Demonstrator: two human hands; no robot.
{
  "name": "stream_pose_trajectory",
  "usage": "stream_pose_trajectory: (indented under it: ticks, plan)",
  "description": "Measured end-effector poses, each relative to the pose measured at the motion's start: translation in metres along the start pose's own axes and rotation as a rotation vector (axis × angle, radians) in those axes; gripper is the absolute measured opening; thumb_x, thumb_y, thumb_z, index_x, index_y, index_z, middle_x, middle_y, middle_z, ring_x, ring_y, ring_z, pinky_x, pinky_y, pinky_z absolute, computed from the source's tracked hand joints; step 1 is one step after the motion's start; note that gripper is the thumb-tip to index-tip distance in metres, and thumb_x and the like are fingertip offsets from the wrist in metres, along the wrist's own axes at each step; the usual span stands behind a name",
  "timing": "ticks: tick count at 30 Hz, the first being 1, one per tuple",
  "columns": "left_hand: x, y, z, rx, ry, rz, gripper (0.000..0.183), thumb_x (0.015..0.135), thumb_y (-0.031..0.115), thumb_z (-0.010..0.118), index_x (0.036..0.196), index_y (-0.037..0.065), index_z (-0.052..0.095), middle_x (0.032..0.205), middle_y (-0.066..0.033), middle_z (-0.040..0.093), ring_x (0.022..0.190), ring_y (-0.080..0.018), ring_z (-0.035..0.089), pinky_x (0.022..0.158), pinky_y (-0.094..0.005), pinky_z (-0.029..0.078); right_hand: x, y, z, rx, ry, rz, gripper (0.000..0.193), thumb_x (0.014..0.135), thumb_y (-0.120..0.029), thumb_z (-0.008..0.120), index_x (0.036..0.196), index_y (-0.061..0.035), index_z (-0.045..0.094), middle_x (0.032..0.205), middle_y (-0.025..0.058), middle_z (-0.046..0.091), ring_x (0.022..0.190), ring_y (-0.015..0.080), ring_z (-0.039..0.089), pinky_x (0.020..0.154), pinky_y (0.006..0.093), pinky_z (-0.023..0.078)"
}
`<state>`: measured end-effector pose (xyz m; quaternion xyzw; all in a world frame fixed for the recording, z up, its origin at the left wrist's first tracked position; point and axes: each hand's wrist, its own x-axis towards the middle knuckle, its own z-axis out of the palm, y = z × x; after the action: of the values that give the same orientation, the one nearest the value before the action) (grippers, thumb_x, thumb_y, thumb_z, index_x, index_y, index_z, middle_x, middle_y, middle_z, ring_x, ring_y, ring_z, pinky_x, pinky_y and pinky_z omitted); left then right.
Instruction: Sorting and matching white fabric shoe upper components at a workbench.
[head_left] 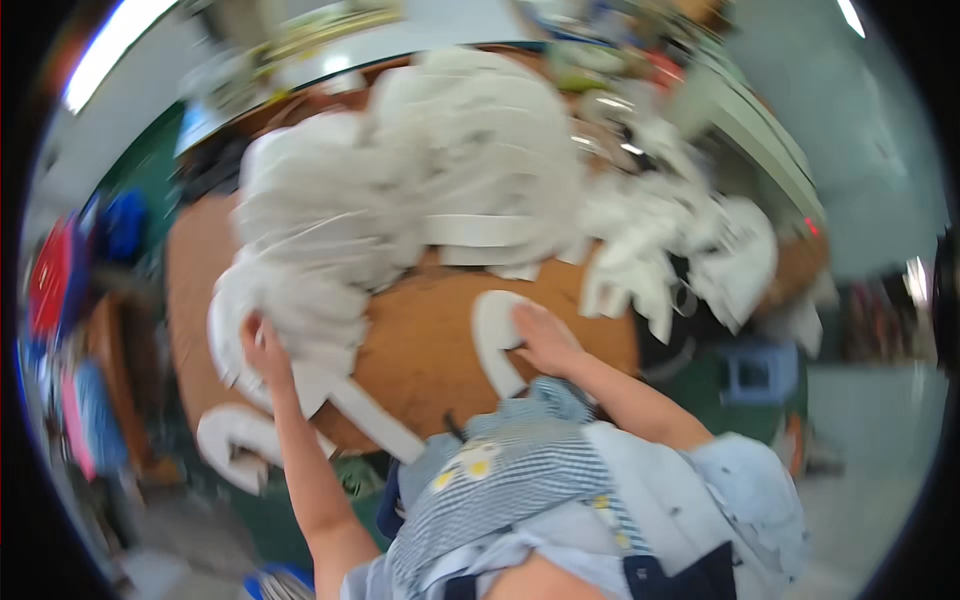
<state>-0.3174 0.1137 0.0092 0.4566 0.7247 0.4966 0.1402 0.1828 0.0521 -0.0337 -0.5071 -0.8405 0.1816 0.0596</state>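
Observation:
My right hand (545, 338) grips a flat white U-shaped piece (492, 335) by its curved end, over the bare front of the brown table. Its two arms point toward me. On the left, the fingers of my left hand (265, 352) are bent in a pinch at a white curved piece (232, 318) on the near end of a large heap. The picture is blurred there, and the exact hold is partly hidden. A long white strip (375, 420) sticks out from this heap toward my apron.
Overlapping stacks of white curved pieces (480, 150) cover the back of the brown table (420, 325). Another curved piece (235, 430) hangs over its left front edge. Loose white pieces (640, 250) are jumbled at the right. A light blue plastic stool (760, 372) stands beyond the table's right side.

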Motion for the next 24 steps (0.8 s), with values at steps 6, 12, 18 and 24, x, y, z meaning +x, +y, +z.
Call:
stream_pose_trajectory:
  ticks: [6, 12, 18, 24]
  plan:
    - [-0.173, 0.094, 0.105, 0.056, -0.748, 0.043, 0.021, 0.087, 0.007, 0.059, 0.107, 0.001, 0.059, 0.103, -0.0138, 0.062, 0.093, -0.0268, 0.061, 0.081, -0.0347, 0.049, 0.008, 0.014, 0.0, 0.15, 0.053, 0.002, 0.058, 0.083, -0.019, 0.062, 0.135, -0.0038, 0.043, 0.144, 0.0172, 0.039, 0.136, 0.037, 0.032, 0.111, 0.0462, 0.028]
    - [-0.252, 0.122, 0.151, 0.255, -0.865, 0.282, 0.068, 0.07, 0.017, 0.078, 0.126, 0.002, 0.044, 0.135, -0.0204, 0.039, 0.122, -0.0379, 0.041, 0.097, -0.044, 0.04, -0.024, 0.098, -0.024, 0.143, 0.767, 0.566, 0.038, 0.078, -0.004, 0.06, 0.115, -0.0052, 0.051, 0.118, 0.0176, 0.053, 0.112, 0.0362, 0.05, 0.097, 0.0429, 0.041]
    - [-0.259, 0.121, 0.155, 0.399, -0.891, 0.296, 0.081, 0.063, 0.017, 0.082, 0.131, 0.004, 0.04, 0.139, -0.0199, 0.035, 0.126, -0.0401, 0.035, 0.103, -0.0469, 0.036, -0.063, 0.182, -0.058, 0.067, 0.687, 0.927, 0.042, 0.072, -0.012, 0.073, 0.109, -0.0044, 0.053, 0.101, 0.0148, 0.056, 0.097, 0.0331, 0.055, 0.085, 0.043, 0.045]
    - [-0.258, 0.129, 0.16, 0.43, -0.878, 0.25, 0.08, 0.064, 0.017, 0.081, 0.131, 0.004, 0.039, 0.14, -0.0203, 0.035, 0.126, -0.0402, 0.035, 0.103, -0.0461, 0.036, -0.048, 0.185, -0.052, 1.117, 0.413, 0.986, 0.025, 0.076, -0.013, 0.072, 0.098, -0.0017, 0.066, 0.091, 0.0022, 0.065, 0.082, 0.0104, 0.059, 0.071, 0.0272, 0.047]
